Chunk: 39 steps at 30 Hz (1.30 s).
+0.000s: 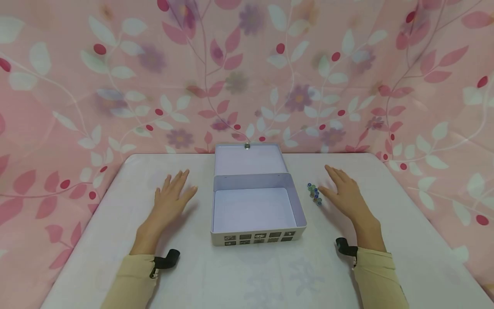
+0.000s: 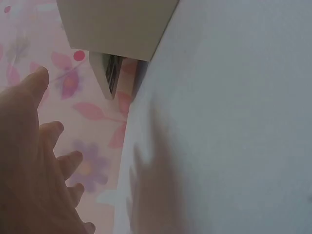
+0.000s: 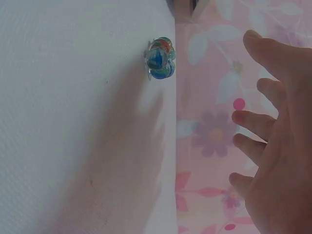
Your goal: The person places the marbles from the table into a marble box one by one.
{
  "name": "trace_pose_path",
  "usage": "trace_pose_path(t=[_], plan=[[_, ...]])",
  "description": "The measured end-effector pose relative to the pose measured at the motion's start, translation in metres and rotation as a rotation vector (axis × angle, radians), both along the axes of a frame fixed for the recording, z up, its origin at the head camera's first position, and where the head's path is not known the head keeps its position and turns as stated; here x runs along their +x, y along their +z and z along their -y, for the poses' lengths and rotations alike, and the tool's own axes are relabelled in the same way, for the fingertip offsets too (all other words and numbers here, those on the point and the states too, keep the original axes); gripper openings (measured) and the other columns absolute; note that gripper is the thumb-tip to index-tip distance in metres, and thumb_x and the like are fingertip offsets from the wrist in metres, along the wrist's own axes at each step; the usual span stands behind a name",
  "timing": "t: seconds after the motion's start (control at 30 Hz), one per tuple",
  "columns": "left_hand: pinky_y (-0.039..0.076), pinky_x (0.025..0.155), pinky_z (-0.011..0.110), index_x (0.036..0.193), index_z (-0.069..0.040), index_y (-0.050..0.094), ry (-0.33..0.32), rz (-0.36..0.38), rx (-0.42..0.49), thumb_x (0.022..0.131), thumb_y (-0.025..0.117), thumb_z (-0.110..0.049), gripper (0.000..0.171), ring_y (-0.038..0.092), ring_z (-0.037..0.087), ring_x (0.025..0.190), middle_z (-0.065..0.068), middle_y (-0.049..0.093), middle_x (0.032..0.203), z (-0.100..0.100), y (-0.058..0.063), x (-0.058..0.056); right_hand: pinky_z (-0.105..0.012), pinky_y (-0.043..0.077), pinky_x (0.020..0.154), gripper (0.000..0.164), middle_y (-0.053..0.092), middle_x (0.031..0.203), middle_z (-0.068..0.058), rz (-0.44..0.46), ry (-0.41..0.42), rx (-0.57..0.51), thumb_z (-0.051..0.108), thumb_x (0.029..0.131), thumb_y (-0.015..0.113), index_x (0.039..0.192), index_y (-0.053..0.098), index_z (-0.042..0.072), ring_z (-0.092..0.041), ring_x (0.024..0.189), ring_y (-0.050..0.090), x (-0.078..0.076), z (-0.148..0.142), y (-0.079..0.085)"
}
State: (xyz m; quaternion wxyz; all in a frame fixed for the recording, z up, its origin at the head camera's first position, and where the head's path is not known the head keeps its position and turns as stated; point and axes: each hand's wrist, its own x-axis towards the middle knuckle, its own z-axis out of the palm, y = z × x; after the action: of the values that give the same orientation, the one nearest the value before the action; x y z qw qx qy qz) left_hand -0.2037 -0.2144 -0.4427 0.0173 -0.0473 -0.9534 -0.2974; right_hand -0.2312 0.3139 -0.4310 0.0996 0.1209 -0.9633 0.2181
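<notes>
A pale rectangular box point(image 1: 259, 237) stands in the middle of the table with its hinged lid point(image 1: 248, 159) swung back and its inside bare. Dark square pictures line its front wall. Just right of the box lies a small cluster of blue and green glass marbles point(image 1: 315, 195), also seen in the right wrist view as shiny marbles point(image 3: 160, 58). My left hand point(image 1: 170, 199) hovers left of the box, fingers spread and holding nothing. On the other side, my right hand point(image 1: 343, 193) is held over the table beside the marbles, fingers extended, thumb tip nearest them.
A white cloth covers the table point(image 1: 185, 274). Behind it hangs a pink curtain point(image 1: 247, 86) with leaves and flowers, close to the back edge and the lid. Black wrist straps with cameras point(image 1: 167, 259) sit at both cuffs.
</notes>
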Motion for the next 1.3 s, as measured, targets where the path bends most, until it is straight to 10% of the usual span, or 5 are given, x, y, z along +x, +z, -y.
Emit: trace_pose_path(t=[0.6,1.3], plan=[[-0.002,0.118,0.069,0.159,-0.042,0.008,-0.112,0.051,0.251,0.1,0.042,-0.061,0.071,0.003,0.035,0.156,-0.002,0.012,0.168,-0.041,0.009,0.003,-0.068,0.025,0.114,0.066,0.04,0.153,-0.025,0.246,-0.006,0.078,0.036,0.096,0.06,0.153,0.038,0.013,-0.048,0.142,0.033,0.004,0.013,0.002],[0.008,0.124,0.058,0.161,-0.029,0.01,-0.252,0.036,0.344,0.102,0.05,-0.043,0.073,0.006,0.028,0.157,0.001,0.009,0.169,-0.065,-0.002,0.007,-0.055,0.049,0.09,0.026,0.067,0.106,-0.02,0.155,0.079,0.026,0.005,0.089,0.056,0.112,0.065,-0.003,-0.036,0.099,0.061,0.004,0.019,-0.003]])
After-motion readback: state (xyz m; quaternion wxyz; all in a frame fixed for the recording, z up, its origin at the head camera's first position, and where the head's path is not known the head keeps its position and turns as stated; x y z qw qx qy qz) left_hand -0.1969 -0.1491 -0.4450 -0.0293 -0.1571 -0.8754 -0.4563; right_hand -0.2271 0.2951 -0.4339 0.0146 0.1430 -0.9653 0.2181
